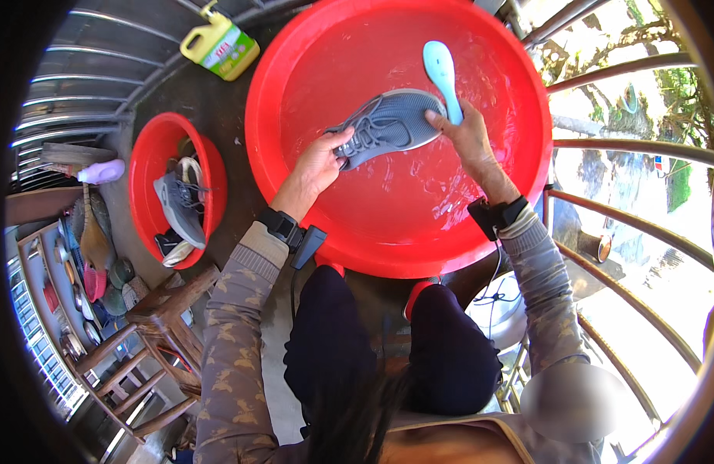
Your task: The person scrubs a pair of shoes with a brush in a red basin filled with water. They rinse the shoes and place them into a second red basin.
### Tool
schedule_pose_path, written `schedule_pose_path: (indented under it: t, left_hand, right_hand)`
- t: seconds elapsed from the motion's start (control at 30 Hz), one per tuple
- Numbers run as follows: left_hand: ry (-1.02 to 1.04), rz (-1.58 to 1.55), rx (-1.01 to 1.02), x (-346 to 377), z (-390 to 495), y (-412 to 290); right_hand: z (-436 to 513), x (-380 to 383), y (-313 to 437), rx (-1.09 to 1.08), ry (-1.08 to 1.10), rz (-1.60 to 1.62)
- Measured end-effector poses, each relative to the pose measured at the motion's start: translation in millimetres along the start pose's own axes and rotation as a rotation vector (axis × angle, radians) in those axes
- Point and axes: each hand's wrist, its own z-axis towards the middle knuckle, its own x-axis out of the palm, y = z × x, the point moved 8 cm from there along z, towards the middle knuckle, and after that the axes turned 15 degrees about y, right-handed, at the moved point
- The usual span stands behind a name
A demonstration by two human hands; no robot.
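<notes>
A grey lace-up sneaker (391,119) is held over a large red plastic basin (264,133) that has water in it. My left hand (316,165) grips the shoe around its ankle opening, thumb on top by the laces. At the toe end, my right hand (470,139) has its thumb on the shoe and also holds a light blue brush (441,64) by its handle. The brush head points away from me, and its bristles are hidden from view.
Left of the basin, a smaller red bucket (139,180) contains another grey sneaker (180,209) and other shoes. A yellow-green jug (223,46) stands behind it. A lilac bottle (104,172) and a wooden chair (171,325) are at left. Metal railings (635,151) run along the right.
</notes>
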Motion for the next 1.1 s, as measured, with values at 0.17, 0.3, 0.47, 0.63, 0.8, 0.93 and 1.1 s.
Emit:
schedule_pose_path:
  t: [0.17, 0.3, 0.47, 0.63, 0.8, 0.93, 1.1]
  left_hand:
    - [0.076, 0.2, 0.028, 61, -24, -54]
    - [0.11, 0.175, -0.042, 110, -45, -84]
    - [-0.017, 0.121, -0.181, 153, -56, -97]
    - [0.039, -0.124, 0.028, 187, -41, -85]
    - [0.187, -0.297, 0.119, 204, -26, -37]
    - [0.158, -0.295, 0.126, 201, -19, -15]
    - [0.278, -0.254, 0.142, 203, -14, -12]
  right_hand:
    - [-42, -15, 86, -0.223, 0.008, -0.034]
    - [-86, -25, 161, -0.411, -0.058, -0.154]
    - [-140, -22, 252, -0.652, -0.136, -0.487]
    - [-184, -8, 302, -0.889, -0.132, -0.716]
    - [-212, 15, 293, -0.984, -0.054, -1.035]
    - [-226, 22, 278, -1.002, 0.015, -1.129]
    - [-233, 27, 273, -0.99, 0.001, -1.193]
